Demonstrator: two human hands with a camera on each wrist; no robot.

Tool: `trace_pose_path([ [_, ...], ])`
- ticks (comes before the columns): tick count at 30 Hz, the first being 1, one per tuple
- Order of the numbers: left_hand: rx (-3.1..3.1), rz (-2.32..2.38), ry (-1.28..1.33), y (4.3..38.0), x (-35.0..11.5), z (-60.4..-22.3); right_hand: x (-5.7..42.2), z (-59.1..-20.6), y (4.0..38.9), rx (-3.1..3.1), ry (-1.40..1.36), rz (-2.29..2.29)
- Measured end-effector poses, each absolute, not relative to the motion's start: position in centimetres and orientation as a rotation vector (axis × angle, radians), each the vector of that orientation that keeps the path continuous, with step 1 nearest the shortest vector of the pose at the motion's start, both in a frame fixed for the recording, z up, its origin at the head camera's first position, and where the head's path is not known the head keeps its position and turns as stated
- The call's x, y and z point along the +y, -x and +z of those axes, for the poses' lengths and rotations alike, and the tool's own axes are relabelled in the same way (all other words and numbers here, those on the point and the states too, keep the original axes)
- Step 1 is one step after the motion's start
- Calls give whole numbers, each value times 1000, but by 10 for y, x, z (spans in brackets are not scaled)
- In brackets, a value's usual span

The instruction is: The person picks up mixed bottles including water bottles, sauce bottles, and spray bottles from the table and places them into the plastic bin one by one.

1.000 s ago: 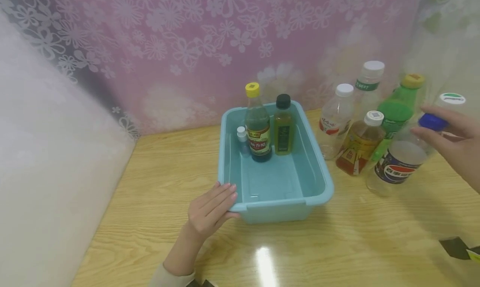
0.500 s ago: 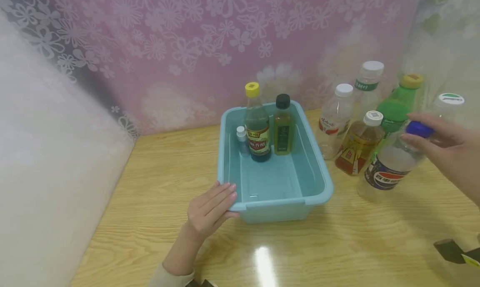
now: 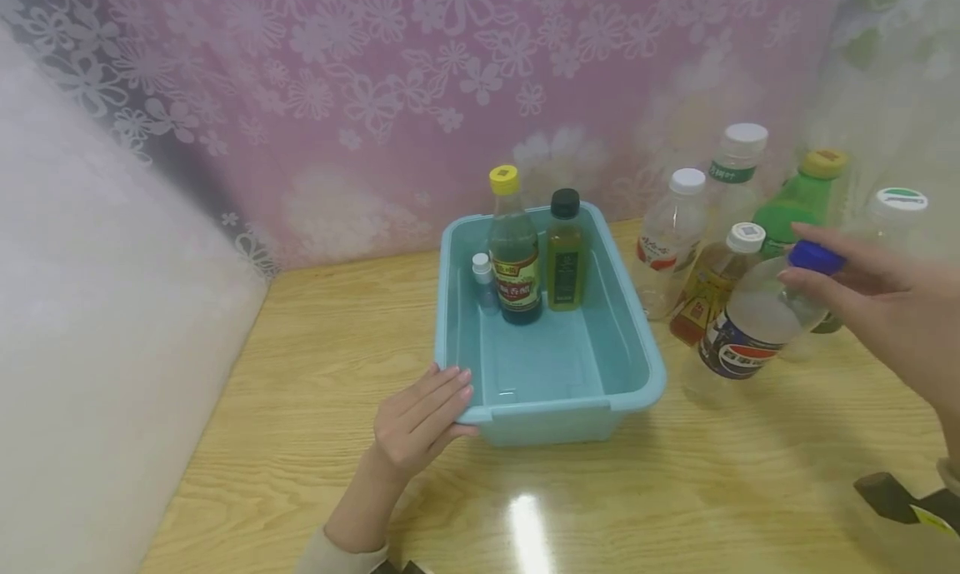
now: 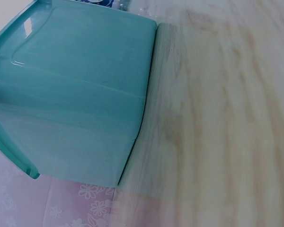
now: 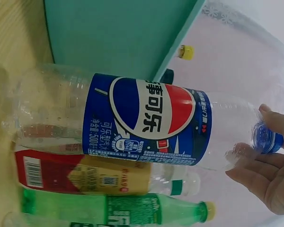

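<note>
My right hand (image 3: 873, 291) pinches the blue cap of a clear Pepsi bottle (image 3: 741, 347) between thumb and fingers. In the head view the bottle leans, its base toward the tub. Its blue label with the round logo fills the middle of the right wrist view, the bottle (image 5: 146, 118) looking see-through and without cola. At the near left corner of a light blue plastic tub (image 3: 551, 424), my left hand (image 3: 423, 420) rests with its fingers over the rim. Inside the tub stand a yellow-capped vinegar bottle (image 3: 516, 266), a dark-capped bottle (image 3: 565, 262) and a small white-capped bottle (image 3: 484, 282).
Right of the tub stand several bottles: a clear one with a red label (image 3: 670, 241), an amber drink bottle (image 3: 708, 287), a green bottle (image 3: 798, 212) and white-capped clear ones (image 3: 738, 170). A flowered pink curtain (image 3: 420, 124) hangs behind the wooden table (image 3: 300, 391).
My right hand has moved left with the Pepsi bottle, bringing it nearer the tub and partly in front of the amber bottle. The left hand stays on the tub's rim.
</note>
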State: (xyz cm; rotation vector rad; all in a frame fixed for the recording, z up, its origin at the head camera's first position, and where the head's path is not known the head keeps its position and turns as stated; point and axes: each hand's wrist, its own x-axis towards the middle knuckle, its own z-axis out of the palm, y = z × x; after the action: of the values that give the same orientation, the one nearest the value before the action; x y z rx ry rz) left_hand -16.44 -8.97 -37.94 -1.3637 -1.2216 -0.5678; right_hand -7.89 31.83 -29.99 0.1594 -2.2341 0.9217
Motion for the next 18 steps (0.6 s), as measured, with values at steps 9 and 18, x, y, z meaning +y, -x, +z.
trace_pose_path([
  [9, -1219, -570, 1362, 164, -90, -379, 313, -277, 79, -2210, -220, 962],
  [18, -1233, -571, 1367, 164, -91, -382, 311, -258, 84, -2143, -225, 963],
])
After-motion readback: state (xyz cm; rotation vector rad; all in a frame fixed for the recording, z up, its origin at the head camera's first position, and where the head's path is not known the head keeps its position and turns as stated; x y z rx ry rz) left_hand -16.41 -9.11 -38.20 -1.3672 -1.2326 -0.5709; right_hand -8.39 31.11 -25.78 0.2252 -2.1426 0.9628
